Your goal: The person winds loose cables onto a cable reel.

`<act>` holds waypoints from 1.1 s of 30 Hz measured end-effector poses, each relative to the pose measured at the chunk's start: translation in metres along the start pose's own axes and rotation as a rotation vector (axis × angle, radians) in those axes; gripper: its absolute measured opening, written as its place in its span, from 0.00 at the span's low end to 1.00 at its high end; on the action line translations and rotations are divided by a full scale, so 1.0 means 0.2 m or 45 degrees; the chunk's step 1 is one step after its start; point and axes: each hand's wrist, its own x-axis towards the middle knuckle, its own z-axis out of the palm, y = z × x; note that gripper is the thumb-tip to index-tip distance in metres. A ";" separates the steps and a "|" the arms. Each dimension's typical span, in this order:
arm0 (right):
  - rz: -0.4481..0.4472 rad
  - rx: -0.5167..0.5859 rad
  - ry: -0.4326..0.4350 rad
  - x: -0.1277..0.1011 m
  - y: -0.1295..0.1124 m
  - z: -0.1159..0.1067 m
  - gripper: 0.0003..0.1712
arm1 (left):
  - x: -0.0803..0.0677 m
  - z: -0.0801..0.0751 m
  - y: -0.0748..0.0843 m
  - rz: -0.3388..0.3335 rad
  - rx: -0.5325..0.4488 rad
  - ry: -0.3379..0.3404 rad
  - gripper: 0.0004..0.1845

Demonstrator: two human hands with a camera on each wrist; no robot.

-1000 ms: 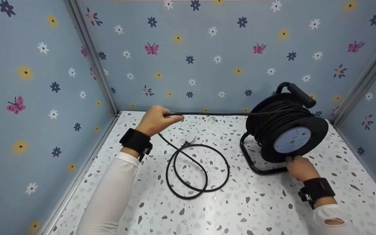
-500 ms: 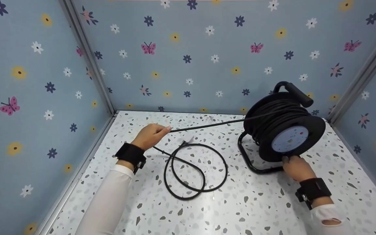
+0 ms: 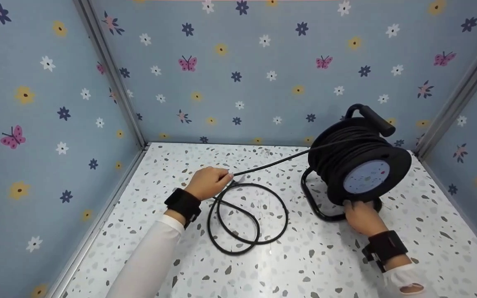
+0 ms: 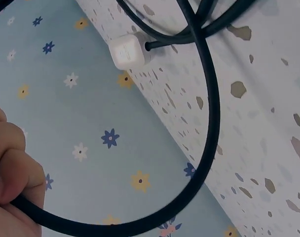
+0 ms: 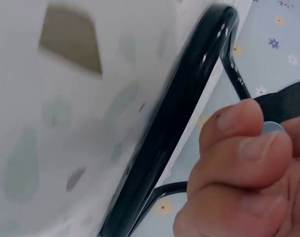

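Note:
A black cable reel (image 3: 362, 159) stands at the right of the head view, with cable wound round its drum and a pale blue socket panel on its face. My left hand (image 3: 208, 182) grips the black cable (image 3: 269, 164), which runs from there up to the drum. In the left wrist view the cable (image 4: 214, 103) leaves the fist in a wide bend. My right hand (image 3: 362, 217) is at the reel's lower rim with fingers curled; in the right wrist view the fingers (image 5: 239, 158) close on a part of the reel that they mostly hide.
Loose cable loops (image 3: 287, 215) lie on the speckled white table (image 3: 280, 273). A white plug (image 4: 129, 51) ends the cable on the table. The reel's black tube stand (image 3: 311, 198) rests near the right. Flower-patterned walls (image 3: 222, 82) enclose the back and sides.
My left hand has come down, then right, still holding the cable; the cable now slopes up to the reel. My right hand has shifted left along the reel's lower rim.

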 end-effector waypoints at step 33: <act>-0.114 0.446 0.490 -0.06 -0.35 -0.04 0.26 | 0.27 0.39 0.45 0.103 0.167 -0.021 0.22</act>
